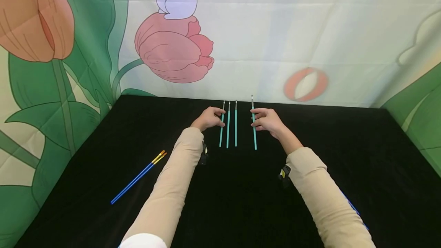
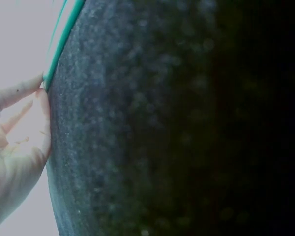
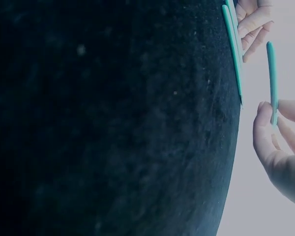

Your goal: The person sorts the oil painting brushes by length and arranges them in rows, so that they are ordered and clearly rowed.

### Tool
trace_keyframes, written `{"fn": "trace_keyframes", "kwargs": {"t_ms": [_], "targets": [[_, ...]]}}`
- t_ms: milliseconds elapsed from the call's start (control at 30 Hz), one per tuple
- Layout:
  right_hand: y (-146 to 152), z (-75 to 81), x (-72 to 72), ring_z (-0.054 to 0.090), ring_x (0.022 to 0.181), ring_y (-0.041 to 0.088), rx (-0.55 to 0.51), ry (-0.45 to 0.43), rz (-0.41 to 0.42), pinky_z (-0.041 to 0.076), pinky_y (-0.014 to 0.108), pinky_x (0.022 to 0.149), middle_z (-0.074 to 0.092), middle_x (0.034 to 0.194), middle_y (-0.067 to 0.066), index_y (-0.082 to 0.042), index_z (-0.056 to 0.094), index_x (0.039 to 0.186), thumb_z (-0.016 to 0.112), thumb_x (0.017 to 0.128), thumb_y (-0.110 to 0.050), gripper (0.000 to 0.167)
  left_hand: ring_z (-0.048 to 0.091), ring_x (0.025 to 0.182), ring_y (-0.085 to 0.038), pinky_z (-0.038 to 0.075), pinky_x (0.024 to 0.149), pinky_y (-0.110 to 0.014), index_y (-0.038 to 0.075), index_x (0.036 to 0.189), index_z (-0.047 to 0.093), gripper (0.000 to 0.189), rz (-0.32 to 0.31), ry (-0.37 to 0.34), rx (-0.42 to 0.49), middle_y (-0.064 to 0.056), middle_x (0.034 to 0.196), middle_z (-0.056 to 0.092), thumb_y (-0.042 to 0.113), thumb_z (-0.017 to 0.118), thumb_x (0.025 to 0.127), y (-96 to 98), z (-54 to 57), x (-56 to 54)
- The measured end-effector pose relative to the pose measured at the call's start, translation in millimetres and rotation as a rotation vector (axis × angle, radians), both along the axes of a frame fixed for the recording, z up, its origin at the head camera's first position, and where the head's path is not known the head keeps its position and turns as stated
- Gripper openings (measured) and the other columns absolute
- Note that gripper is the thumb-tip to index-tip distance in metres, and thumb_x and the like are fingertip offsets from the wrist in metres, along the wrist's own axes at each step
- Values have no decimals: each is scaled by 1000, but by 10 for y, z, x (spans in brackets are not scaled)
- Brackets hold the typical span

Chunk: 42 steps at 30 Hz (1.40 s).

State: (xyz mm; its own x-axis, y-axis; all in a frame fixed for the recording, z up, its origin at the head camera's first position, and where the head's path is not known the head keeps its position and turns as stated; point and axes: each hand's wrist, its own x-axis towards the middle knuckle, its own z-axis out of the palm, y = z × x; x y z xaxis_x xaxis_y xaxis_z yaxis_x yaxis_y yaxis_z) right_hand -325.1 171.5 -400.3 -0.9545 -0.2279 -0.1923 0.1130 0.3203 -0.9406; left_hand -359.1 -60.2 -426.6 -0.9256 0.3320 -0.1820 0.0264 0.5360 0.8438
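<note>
Three thin teal paintbrushes stand side by side near the back of the black cloth, tips pointing away. My left hand (image 1: 209, 118) pinches the leftmost teal paintbrush (image 1: 221, 135) near its ferrule, between thumb and finger. Just right of it are the middle brush (image 1: 227, 129) and the third brush (image 1: 236, 127). My right hand (image 1: 268, 121) holds another teal paintbrush (image 1: 255, 137) between thumb and fingers, apart from the row. In the right wrist view this held brush (image 3: 272, 73) shows lifted off the cloth, its handle end toward the camera.
Two blue paintbrushes (image 1: 138, 177) with gold ferrules lie diagonally together on the black cloth (image 1: 234, 202) at the left. Blue handles (image 1: 351, 204) show partly from behind the right sleeve. A printed backdrop (image 1: 241, 49) with tulips hangs right behind the table's back edge.
</note>
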Motion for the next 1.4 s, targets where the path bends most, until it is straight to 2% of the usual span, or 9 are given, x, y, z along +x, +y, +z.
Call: {"fn": "trace_keyframes", "kwargs": {"t_ms": [267, 600, 800, 1233, 1400], "targets": [[-73, -3, -43, 58, 95, 32, 62, 14, 11, 52, 31, 74, 44, 110, 21, 4, 41, 133, 51, 86, 9, 49, 52, 104, -27, 45, 87, -36, 4, 131, 48, 52, 9, 1, 4, -18, 129, 43, 0, 64, 81, 1, 9, 1], [-219, -129, -65, 58, 82, 21, 112, -13, 8, 52, 31, 72, 47, 115, 23, 2, 44, 132, 54, 82, 9, 51, 54, 102, -28, 45, 87, -35, 3, 131, 48, 53, 2, -12, -1, -19, 129, 42, 0, 64, 81, -9, -16, 33], [-289, -107, -125, 57, 87, 24, 123, -21, 6, 52, 34, 75, 47, 119, 24, 1, 45, 131, 54, 82, 9, 50, 51, 105, -27, 45, 87, -36, 4, 130, 49, 52, 10, -3, -3, -18, 129, 43, 0, 65, 80, -11, -16, 8], [-367, -159, -222, 55, 99, 31, 160, -34, -16, 51, 37, 79, 51, 114, 22, 1, 44, 132, 52, 83, 9, 49, 52, 104, -27, 45, 88, -36, 4, 130, 49, 52, 21, 1, -7, -18, 128, 44, 1, 65, 80, -17, -2, 9], [-371, -150, -237, 57, 99, 33, 195, -26, -38, 51, 35, 77, 49, 120, 23, 1, 46, 131, 52, 83, 10, 49, 51, 104, -26, 44, 88, -36, 4, 130, 49, 52, 12, 7, -18, -18, 128, 43, 2, 65, 81, -8, 8, 1]]}}
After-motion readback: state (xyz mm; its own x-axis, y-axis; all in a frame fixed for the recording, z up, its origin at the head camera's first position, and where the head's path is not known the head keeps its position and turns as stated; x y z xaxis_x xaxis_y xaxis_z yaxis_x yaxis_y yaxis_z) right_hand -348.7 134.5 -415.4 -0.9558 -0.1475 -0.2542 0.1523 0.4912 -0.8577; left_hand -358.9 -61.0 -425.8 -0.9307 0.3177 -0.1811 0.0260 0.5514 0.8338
